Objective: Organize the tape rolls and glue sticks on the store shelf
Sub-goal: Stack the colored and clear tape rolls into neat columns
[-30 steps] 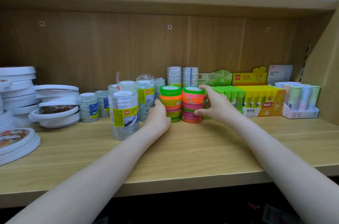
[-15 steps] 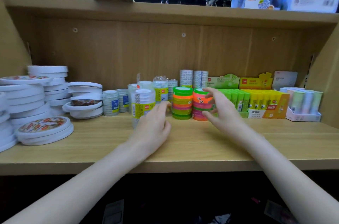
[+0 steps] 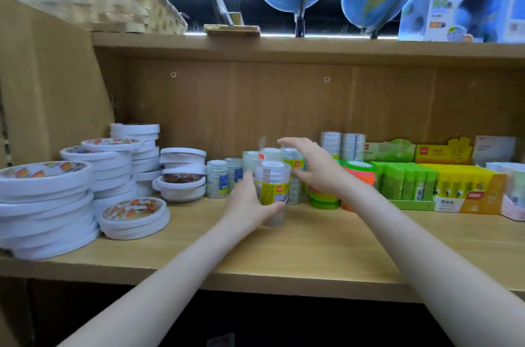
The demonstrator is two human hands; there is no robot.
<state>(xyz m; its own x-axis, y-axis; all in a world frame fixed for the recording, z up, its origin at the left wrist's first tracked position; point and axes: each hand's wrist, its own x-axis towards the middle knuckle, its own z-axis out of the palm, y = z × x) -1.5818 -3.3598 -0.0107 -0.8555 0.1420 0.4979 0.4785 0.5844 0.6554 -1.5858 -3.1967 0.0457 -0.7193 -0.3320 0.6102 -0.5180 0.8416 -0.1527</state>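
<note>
While gripping the clear tape pack (image 3: 272,190), left hand (image 3: 250,204); right hand (image 3: 315,170) spread open above.

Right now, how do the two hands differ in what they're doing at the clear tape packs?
The left hand grips the front clear tape pack low on its side, thumb curled round it; the right hand holds nothing, fingers spread. The left hand sits near the shelf board; the right hand hovers higher, over the packs behind. Both reach into the same cluster of clear tape.
</note>
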